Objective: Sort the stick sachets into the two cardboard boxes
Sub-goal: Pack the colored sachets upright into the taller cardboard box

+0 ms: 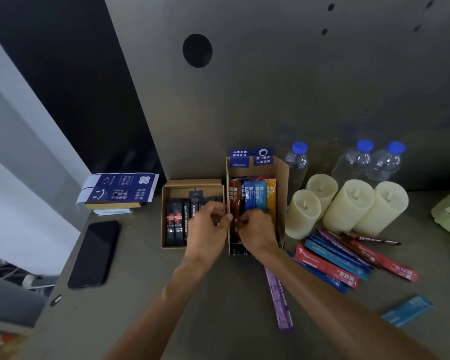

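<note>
**Both hands meet at the wall between the two boxes**

The left hand and right hand come together over the shared edge of the left box and the right box. The right hand's fingers curl onto the lower end of a brown sachet, which stands at the left side of the right box beside blue and yellow sachets. The left hand's fingers are curled too, with the tips at the same spot; I cannot tell what they pinch. Black sachets fill the left box. A loose pile of sachets lies on the worktop to the right, near four candles. A purple sachet lies apart, partly under the right forearm.
</note>
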Tool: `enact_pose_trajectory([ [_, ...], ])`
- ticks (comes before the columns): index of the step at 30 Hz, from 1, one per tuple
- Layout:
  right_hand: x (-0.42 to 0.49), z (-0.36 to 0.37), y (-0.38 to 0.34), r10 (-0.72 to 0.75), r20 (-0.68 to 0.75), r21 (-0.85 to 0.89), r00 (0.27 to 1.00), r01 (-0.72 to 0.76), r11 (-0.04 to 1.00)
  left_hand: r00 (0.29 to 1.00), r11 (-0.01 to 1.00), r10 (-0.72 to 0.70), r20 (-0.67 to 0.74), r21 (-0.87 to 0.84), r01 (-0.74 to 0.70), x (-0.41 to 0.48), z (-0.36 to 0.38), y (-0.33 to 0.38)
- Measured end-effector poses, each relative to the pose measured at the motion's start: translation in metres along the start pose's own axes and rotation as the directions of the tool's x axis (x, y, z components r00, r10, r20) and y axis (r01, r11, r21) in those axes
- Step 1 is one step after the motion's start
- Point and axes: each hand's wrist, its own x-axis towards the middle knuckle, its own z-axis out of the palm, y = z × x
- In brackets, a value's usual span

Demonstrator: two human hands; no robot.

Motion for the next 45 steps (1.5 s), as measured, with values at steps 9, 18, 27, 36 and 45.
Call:
enact_pose_trajectory([
  [9, 0.007, 0.002, -0.005, -0.064, -0.034, -0.140, 0.997, 0.059, 0.988, 1.000, 1.000, 0.007, 0.013, 0.013, -0.007, 0.002, -0.002, -0.001],
  [18, 0.006, -0.004, -0.008, -0.051, -0.054, -0.120, 0.997, 0.044, 0.992, 1.000, 1.000, 0.009, 0.015, 0.016, -0.010, 0.000, -0.003, -0.002],
  [27, 0.003, -0.006, -0.010, -0.059, -0.076, -0.050, 0.995, 0.055, 0.997, 1.000, 1.000, -0.002, -0.007, -0.013, 0.002, -0.012, -0.011, -0.002],
  [36, -0.043, -0.033, 0.010, -0.053, -0.026, -0.019, 0.998, 0.053, 0.998, 0.998, 1.000, 0.002, -0.058, -0.025, -0.003, -0.032, -0.008, -0.003],
  [45, -0.133, -0.056, 0.060, 0.183, 0.201, -0.215, 0.962, -0.139, 0.967, 0.999, 0.999, -0.046, -0.001, 0.015, 0.046, -0.075, 0.011, -0.025],
])
